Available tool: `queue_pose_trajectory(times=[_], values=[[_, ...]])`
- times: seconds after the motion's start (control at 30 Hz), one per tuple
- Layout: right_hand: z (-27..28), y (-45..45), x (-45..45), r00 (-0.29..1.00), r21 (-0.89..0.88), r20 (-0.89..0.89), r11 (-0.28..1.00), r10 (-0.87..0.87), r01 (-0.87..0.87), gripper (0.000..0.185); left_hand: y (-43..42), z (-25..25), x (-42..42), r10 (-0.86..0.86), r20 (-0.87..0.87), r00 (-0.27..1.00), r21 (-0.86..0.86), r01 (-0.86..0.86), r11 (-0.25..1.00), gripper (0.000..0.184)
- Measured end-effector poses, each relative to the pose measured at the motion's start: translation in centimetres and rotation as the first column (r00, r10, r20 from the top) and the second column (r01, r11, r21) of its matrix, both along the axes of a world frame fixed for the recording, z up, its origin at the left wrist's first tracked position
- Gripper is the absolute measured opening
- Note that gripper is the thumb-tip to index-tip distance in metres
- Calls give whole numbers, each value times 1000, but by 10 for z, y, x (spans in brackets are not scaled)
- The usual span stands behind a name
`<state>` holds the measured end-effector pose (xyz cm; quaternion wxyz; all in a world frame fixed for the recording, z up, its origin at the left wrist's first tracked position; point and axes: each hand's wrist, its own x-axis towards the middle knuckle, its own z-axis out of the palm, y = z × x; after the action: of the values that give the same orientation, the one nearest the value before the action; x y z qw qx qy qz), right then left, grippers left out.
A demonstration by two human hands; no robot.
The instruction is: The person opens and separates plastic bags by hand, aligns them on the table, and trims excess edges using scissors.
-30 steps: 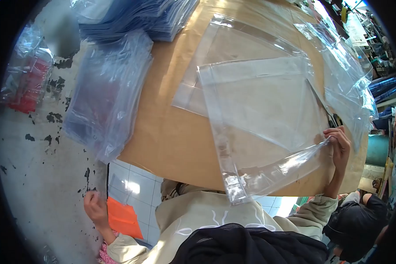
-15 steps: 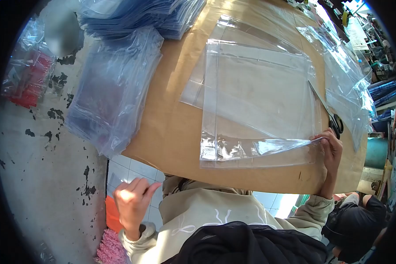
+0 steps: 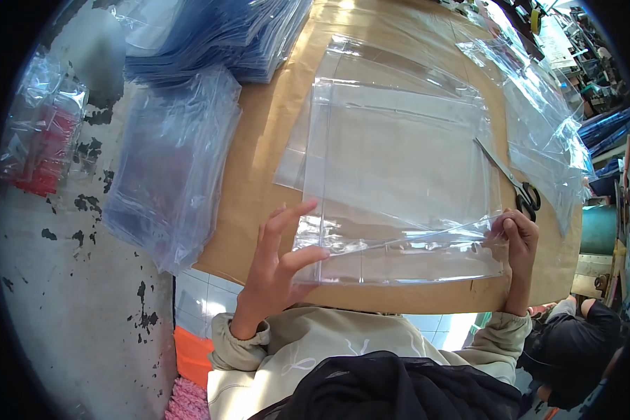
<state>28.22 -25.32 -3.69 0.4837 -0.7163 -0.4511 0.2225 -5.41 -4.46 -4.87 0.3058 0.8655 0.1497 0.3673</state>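
A clear plastic bag (image 3: 399, 157) lies on the brown-covered table, on top of another clear plastic sheet (image 3: 287, 164) that shows at its left and upper edges. At the bag's lower right corner my right hand (image 3: 519, 241) pinches the edge, and the near strip is lifted into a fold. My left hand (image 3: 273, 262) is at the lower left corner, thumb and fingers spread apart, the tips over or against the plastic. Scissors (image 3: 514, 178) with black handles lie partly open just beyond my right hand, blades pointing away to the upper left.
Stacks of clear plastic bags (image 3: 171, 164) and bluish sheets (image 3: 217, 38) stand at the left. More loose clear plastic (image 3: 542, 119) lies at the right of the table (image 3: 255, 150). A person in dark clothing (image 3: 570, 353) is low at the right, near the table edge.
My left hand has come up from beside the table to the bag's left corner, its fingers spreading. My right hand keeps its pinch on the bag's edge. The view has shifted slightly.
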Motion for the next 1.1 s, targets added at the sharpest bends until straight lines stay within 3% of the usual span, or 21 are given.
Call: queue_pose_trajectory(times=[0.13, 0.33, 0.43, 0.5, 0.53, 0.57, 0.67, 0.73, 0.8, 0.83, 0.93, 1.0, 1.1], values=[[6, 8, -9, 951, -60, -290, 994, -106, 92, 26, 0, -2, 4, -47, 142, 989, -189, 73, 979, 44], [6, 12, -3, 923, -99, -373, 993, -90, 57, 26, 7, 13, 13, -37, 76, 996, -154, 48, 987, 21], [9, 11, 3, 930, -161, -365, 987, -51, -9, 25, 7, 12, 15, -45, 98, 994, -242, 68, 968, 15], [20, 23, -20, 976, -49, 45, 975, -214, 216, 25, 6, 16, 18, 47, 126, 991, -370, 3, 929, 11], [25, 29, -30, 921, 40, 242, 952, -305, 304, 25, 6, 19, 20, 93, 136, 986, -433, -25, 901, 9], [23, 30, -29, 887, 267, 338, 936, -313, 229, 29, 8, 21, 20, 136, 130, 982, -508, -51, 860, 6], [63, 30, -44, 842, 293, 540, 939, -8, -179, 38, 18, 32, 25, 239, 87, 967, -663, -122, 739, 13], [70, 32, -48, 817, 155, 557, 947, 152, -281, 29, 25, 46, 36, 289, 35, 957, -692, -185, 698, 20], [67, 38, -56, 811, 53, 549, 960, 203, -276, 21, 31, 53, 41, 312, 12, 950, -714, -210, 668, 24], [66, 49, -56, 817, 110, 551, 957, 167, -269, 14, 34, 56, 44, 325, -2, 946, -725, -225, 651, 26], [65, 51, -50, 932, -60, 315, 984, 178, -167, 8, 47, 58, 49, 411, -76, 909, -619, -366, 695, 29], [54, 58, -44, 971, -51, 147, 982, 188, -183, 2, 58, 58, 57, 438, -118, 891, -550, -426, 718, 32], [45, 68, -37, 963, -97, -157, 967, 218, -235, 7, 74, 58, 64, 440, -199, 876, -439, -481, 759, 37]])
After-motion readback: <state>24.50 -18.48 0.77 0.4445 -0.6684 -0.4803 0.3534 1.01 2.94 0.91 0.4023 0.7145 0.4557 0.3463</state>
